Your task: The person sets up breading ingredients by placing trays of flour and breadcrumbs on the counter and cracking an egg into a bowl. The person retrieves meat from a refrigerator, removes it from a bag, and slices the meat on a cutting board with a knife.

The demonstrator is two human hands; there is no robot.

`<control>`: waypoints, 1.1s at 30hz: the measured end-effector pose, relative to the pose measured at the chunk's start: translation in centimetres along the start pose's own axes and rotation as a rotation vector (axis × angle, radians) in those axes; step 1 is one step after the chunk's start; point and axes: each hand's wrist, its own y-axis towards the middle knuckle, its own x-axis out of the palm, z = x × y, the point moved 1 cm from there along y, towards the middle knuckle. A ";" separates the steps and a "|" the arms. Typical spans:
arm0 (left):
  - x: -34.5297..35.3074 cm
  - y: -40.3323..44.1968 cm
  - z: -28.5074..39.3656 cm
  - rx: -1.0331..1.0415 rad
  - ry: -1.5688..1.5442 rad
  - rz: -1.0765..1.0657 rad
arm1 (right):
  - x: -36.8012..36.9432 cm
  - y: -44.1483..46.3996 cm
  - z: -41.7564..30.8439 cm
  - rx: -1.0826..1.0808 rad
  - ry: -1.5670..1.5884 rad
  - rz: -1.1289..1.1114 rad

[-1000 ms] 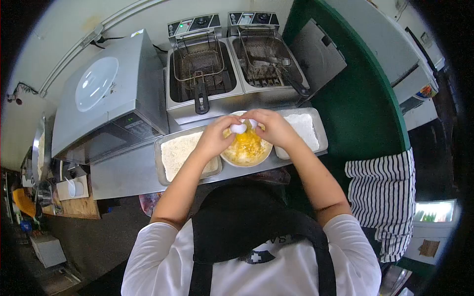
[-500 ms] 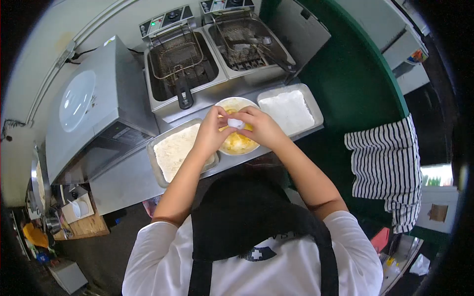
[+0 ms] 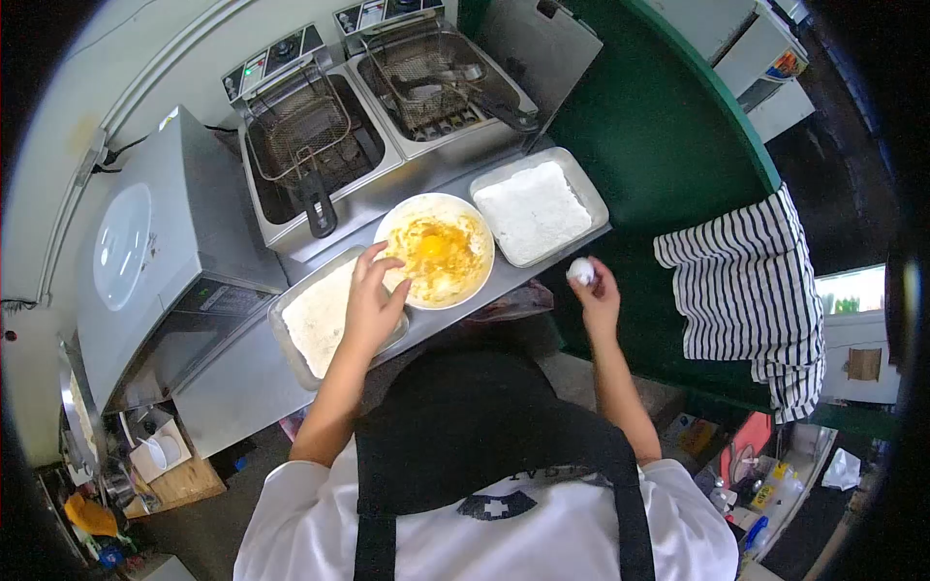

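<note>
Steel counter, 2 fryers behind. White bowl on it holds yolk in yellow mix, btwn 2 trays w/ pale powder. L hand open & released, nr bowl's L rim. R hand grips white eggshell, nr green partition.
</note>
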 end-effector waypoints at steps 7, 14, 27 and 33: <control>-2.4 -2.7 2.1 -0.038 0.077 -0.013 | 4.2 -2.5 17.7 0.265 -0.435 -0.083; -2.8 -3.9 2.9 -0.054 0.175 -0.135 | 10.4 -5.4 14.7 0.088 -1.239 -0.543; 0.8 -3.7 1.0 0.135 0.389 -0.277 | 7.1 -13.3 13.8 0.369 -1.130 -0.758; 6.1 -3.5 3.8 0.486 0.116 -0.505 | 0.5 -19.1 8.6 0.324 -0.864 -0.324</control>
